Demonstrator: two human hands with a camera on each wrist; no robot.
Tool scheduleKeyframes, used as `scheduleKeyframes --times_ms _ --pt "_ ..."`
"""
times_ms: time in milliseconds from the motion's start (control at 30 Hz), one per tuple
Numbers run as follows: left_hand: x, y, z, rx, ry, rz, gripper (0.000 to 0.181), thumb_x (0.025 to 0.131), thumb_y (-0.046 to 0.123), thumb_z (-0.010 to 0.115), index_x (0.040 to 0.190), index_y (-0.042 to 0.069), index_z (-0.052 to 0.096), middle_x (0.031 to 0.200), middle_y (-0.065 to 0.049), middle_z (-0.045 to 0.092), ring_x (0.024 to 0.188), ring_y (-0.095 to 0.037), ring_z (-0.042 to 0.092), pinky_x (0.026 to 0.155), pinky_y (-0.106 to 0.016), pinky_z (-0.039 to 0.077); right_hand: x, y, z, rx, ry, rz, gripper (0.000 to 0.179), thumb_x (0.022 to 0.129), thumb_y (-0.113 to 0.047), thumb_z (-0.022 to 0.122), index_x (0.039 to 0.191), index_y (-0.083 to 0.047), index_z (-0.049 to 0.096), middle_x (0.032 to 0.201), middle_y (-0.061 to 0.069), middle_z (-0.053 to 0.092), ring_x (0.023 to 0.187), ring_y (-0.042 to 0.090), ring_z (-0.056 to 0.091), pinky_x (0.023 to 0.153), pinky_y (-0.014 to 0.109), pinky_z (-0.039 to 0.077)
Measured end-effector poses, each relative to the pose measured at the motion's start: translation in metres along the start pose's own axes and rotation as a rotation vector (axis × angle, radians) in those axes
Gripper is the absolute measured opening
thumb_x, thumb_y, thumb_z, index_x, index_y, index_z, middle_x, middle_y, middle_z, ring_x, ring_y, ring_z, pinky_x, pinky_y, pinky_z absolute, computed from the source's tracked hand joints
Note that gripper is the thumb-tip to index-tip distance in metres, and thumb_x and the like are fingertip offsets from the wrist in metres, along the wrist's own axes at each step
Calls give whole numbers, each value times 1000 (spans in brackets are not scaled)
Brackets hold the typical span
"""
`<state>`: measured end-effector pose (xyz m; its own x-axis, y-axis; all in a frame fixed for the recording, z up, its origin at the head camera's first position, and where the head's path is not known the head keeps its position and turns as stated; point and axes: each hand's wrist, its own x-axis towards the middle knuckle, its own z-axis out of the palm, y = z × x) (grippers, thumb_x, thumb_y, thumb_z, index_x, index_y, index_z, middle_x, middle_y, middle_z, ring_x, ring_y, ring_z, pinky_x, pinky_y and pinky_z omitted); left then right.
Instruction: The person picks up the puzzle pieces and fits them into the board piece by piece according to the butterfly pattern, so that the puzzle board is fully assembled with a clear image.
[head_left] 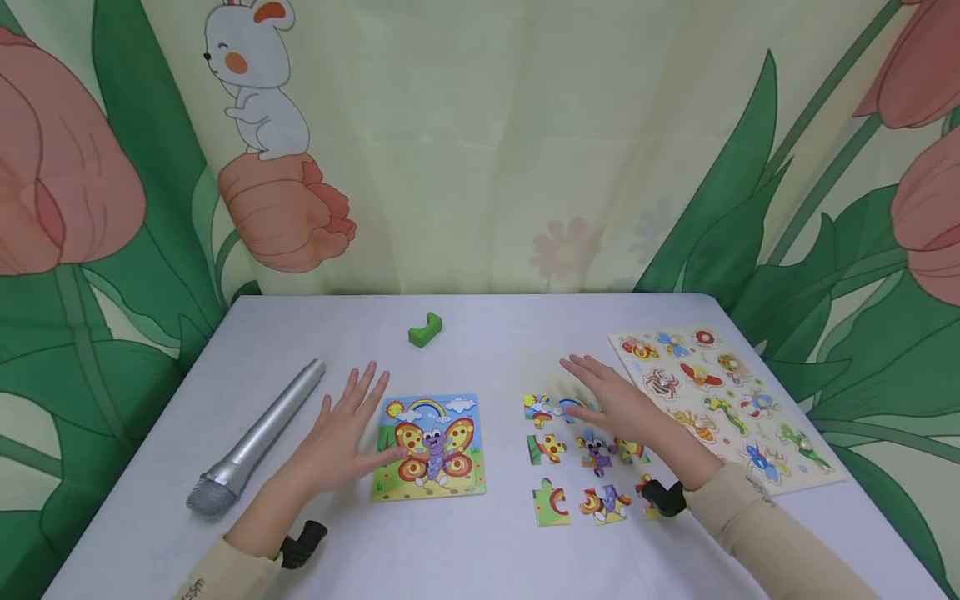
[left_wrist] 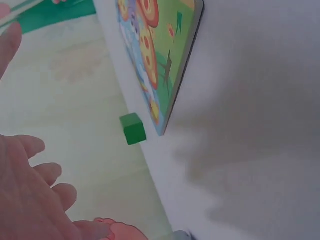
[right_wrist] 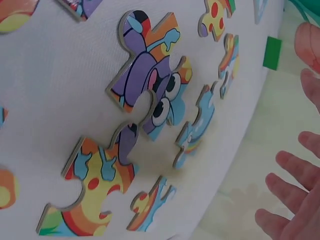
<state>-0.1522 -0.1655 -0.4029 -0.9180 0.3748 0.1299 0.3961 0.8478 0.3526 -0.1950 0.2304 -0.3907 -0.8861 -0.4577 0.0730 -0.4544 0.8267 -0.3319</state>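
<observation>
A square butterfly picture board (head_left: pixel 431 492) lies on the white table in the head view. My left hand (head_left: pixel 341 437) is spread at its left side, the thumb overlapping the butterfly's wing in this view. On the right, loose jigsaw pieces (head_left: pixel 551 502) with parts of the same butterfly picture lie spaced in rows. Above their far right part my right hand (head_left: pixel 618 404) hovers with fingers extended, hiding some of them. In the right wrist view a purple face piece (right_wrist: pixel 150 80) lies flat, apart from the fingers (right_wrist: pixel 292 195). Neither hand holds anything.
A silver microphone (head_left: pixel 255 437) lies at the left of the table. A green arch-shaped block (head_left: pixel 425 330) sits near the back edge. At the right is a sheet of insect pictures (head_left: pixel 798 479), partly behind my right forearm. A printed curtain (head_left: pixel 480 150) hangs behind.
</observation>
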Motion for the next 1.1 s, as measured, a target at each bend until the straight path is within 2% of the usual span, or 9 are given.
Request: scheduleKeyframes --times_ms 100,233,400,567,800,933,1100 --pt "-3 -1 5 -65 3 -30 105 72 56 67 148 14 8 154 -9 0 138 -34 -1 100 -70 9 4 -3 3 5 -32 11 68 85 -36 64 141 -10 35 143 17 35 130 39 30 98 57 33" --pt "-7 -1 11 -164 -9 -69 108 71 53 71 148 15 6 153 -10 0 138 -35 0 99 -70 8 10 -8 7 16 -86 18 67 85 -35 63 141 -10 35 142 17 35 129 38 31 100 54 32" --pt "-12 4 15 -267 -32 -106 106 71 46 74 147 9 12 152 -16 5 137 -39 2 98 -71 7 18 -11 14 18 -127 28 64 86 -33 63 139 -8 38 140 16 40 128 35 34 103 51 32" --pt "-17 5 21 -312 -65 -139 104 73 49 71 147 6 12 152 -17 5 136 -41 2 99 -70 7 25 -15 23 9 -165 80 66 84 -32 66 139 -8 39 138 15 42 127 34 36 103 48 32" --pt "-21 5 30 -408 -99 -155 105 73 50 70 147 5 10 152 -17 4 137 -40 0 101 -67 6 30 -17 25 -31 -206 94 60 81 -25 70 133 -5 46 132 18 47 122 34 42 100 47 36" --pt "-23 3 34 -419 -112 -169 106 72 50 71 146 3 12 152 -18 5 136 -40 2 102 -66 6 33 -16 29 -19 -229 104 55 79 -21 72 128 -5 52 127 16 51 117 32 47 97 45 40" --pt "-24 0 37 -413 -125 -192 112 66 50 75 146 2 13 151 -18 6 136 -40 3 104 -63 4 38 -14 33 -22 -218 95 46 78 -19 73 120 -4 60 118 13 56 107 28 54 90 41 46"
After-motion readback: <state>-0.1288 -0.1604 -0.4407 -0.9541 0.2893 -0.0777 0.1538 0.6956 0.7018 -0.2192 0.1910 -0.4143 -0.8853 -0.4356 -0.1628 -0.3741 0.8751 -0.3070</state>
